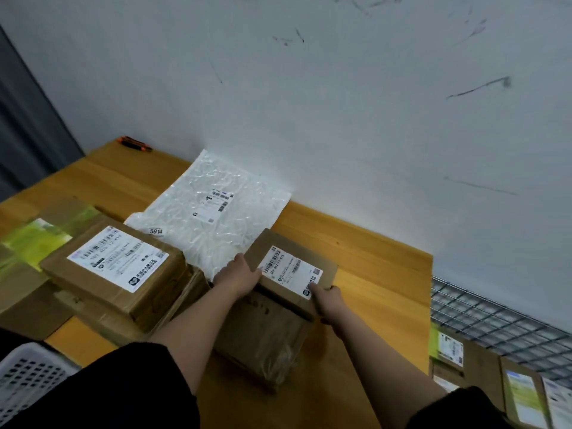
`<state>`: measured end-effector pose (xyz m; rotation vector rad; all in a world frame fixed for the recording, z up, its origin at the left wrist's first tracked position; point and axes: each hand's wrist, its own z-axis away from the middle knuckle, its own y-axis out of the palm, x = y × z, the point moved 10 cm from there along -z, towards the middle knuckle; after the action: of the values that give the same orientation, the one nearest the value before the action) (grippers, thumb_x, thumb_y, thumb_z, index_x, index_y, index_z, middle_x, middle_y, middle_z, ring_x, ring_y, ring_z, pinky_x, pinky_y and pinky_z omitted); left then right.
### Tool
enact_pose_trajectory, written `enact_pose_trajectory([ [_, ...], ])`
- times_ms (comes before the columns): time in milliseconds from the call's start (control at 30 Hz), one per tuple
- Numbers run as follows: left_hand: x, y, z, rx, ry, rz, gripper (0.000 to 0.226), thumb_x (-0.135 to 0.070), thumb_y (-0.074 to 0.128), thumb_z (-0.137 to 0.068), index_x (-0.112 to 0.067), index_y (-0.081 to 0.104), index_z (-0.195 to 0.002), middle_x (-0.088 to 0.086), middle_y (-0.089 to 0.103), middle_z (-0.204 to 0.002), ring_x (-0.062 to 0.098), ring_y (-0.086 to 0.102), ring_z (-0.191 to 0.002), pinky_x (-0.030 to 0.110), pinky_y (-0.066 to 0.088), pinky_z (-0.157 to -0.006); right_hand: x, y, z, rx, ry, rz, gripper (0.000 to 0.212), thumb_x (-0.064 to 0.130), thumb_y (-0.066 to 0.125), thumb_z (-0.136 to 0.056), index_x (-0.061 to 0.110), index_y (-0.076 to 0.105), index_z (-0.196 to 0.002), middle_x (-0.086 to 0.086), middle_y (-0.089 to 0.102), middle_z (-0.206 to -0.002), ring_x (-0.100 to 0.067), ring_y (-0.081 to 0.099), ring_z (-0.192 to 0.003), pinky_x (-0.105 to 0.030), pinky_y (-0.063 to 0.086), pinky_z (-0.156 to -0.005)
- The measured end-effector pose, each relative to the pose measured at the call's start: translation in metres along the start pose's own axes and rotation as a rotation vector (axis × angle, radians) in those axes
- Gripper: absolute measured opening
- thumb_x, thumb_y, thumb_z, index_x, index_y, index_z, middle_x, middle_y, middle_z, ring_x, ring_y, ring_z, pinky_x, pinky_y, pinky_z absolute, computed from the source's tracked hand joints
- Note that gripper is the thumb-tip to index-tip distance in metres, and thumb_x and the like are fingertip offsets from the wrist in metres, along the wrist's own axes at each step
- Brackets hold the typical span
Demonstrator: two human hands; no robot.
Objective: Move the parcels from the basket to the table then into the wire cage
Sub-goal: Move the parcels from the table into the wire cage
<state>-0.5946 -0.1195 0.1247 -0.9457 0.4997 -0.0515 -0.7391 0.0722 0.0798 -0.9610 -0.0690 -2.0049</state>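
- Table (387,274) centre, wall behind it at 12.
- Small box (294,267) mid-table on top of bigger box (263,342); left hand (238,275) at its 9 side, right hand (329,300) at its 4 corner.
- Mailer (213,205) behind at 11, touching wall.
- Box stack (114,267) at 9.
- Knife (136,144) far at 11.
- Basket (28,373) at 8.
- Cage (495,320) at 3, parcels (523,394) inside.

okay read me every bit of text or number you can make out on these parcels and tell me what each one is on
"5914": oval sticker on the white plastic mailer bag.
"502 402 12 815", roughly, partly blurred: label on the small cardboard box held by the left hand and right hand.
Similar number line on the larger cardboard box: too blurred to confirm.
Fine print, barcodes, and labels on the parcels in the wire cage: unreadable.
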Motion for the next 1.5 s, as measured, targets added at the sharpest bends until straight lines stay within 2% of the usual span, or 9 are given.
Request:
enact_pose_trajectory([
  [167,-0.010,-0.009,0.010,-0.045,0.024,0.022,0.061,-0.049,0.048,-0.092,-0.012,0.033,-0.139,0.010,0.049,-0.137,0.031,0.050,-0.121,0.042,0.040,-0.102,0.005,-0.002,0.002,-0.047,-0.009,-0.083,0.061,0.033,0.057,-0.094,0.001,0.031,-0.138,-0.012,0.051,-0.112,-0.022,0.051,-0.083,-0.033,0.040,-0.072],
  [233,-0.018,-0.014,0.016,-0.048,0.049,0.075,0.064,-0.049,0.050,-0.091,-0.014,0.031,-0.141,0.010,0.046,-0.138,0.031,0.050,-0.122,0.042,0.042,-0.101,0.011,-0.010,0.005,-0.084,-0.035,-0.095,0.061,0.034,0.057,-0.093,0.001,0.031,-0.137,-0.012,0.052,-0.109,-0.026,0.054,-0.087,-0.034,0.043,-0.073],
  [367,-0.029,-0.029,0.036,-0.076,0.070,0.245,0.068,-0.051,0.055,-0.086,-0.019,0.030,-0.141,0.009,0.044,-0.136,0.032,0.056,-0.113,0.045,0.045,-0.098,0.033,-0.031,0.024,-0.158,-0.093,-0.072,0.069,0.043,0.057,-0.088,0.003,0.029,-0.138,-0.015,0.056,-0.119,-0.036,0.057,-0.110,-0.046,0.048,-0.096],
  [467,-0.036,-0.036,0.056,-0.100,0.062,0.318,0.067,-0.047,0.056,-0.088,-0.019,0.029,-0.142,0.011,0.040,-0.134,0.032,0.049,-0.120,0.043,0.043,-0.100,0.049,-0.048,0.045,-0.221,-0.141,-0.019,0.075,0.050,0.055,-0.084,0.004,0.032,-0.138,-0.015,0.057,-0.126,-0.038,0.056,-0.112,-0.052,0.045,-0.099],
  [567,-0.042,-0.041,0.079,-0.114,0.053,0.378,0.065,-0.045,0.056,-0.090,-0.018,0.028,-0.141,0.012,0.038,-0.135,0.034,0.047,-0.121,0.041,0.041,-0.101,0.057,-0.064,0.062,-0.262,-0.175,0.039,0.069,0.047,0.052,-0.091,0.004,0.028,-0.140,-0.018,0.054,-0.130,-0.040,0.053,-0.116,-0.051,0.044,-0.100],
  [900,-0.038,-0.038,0.187,-0.225,-0.028,0.581,0.062,-0.041,0.054,-0.091,-0.018,0.028,-0.143,0.013,0.035,-0.140,0.034,0.044,-0.125,0.039,0.037,-0.106,0.057,-0.097,0.129,-0.215,-0.321,0.193,0.066,0.049,0.047,-0.093,0.005,0.026,-0.138,-0.018,0.054,-0.131,-0.039,0.054,-0.115,-0.050,0.044,-0.099],
  [1100,-0.030,-0.009,0.272,-0.323,-0.062,0.694,0.058,-0.042,0.059,-0.086,-0.019,0.036,-0.135,0.010,0.048,-0.136,0.032,0.051,-0.119,0.040,0.043,-0.102,0.024,-0.126,0.182,-0.163,-0.416,0.259,0.065,0.046,0.050,-0.091,0.002,0.032,-0.137,-0.019,0.051,-0.135,-0.041,0.050,-0.120,-0.047,0.042,-0.100],
  [1367,-0.047,0.034,0.355,-0.317,-0.039,0.724,0.059,-0.041,0.059,-0.087,-0.022,0.034,-0.137,0.007,0.052,-0.134,0.031,0.052,-0.116,0.040,0.044,-0.100,-0.028,-0.177,0.233,-0.133,-0.430,0.252,0.068,0.048,0.050,-0.089,0.004,0.032,-0.137,-0.019,0.051,-0.134,-0.040,0.052,-0.118,-0.048,0.043,-0.100],
  [1500,-0.071,0.048,0.367,-0.271,-0.022,0.692,0.066,-0.044,0.055,-0.089,-0.018,0.028,-0.143,0.008,0.049,-0.138,0.031,0.051,-0.119,0.040,0.043,-0.100,-0.039,-0.213,0.254,-0.197,-0.441,0.263,0.064,0.046,0.049,-0.092,0.005,0.033,-0.137,-0.018,0.051,-0.136,-0.038,0.051,-0.120,-0.038,0.042,-0.094],
])
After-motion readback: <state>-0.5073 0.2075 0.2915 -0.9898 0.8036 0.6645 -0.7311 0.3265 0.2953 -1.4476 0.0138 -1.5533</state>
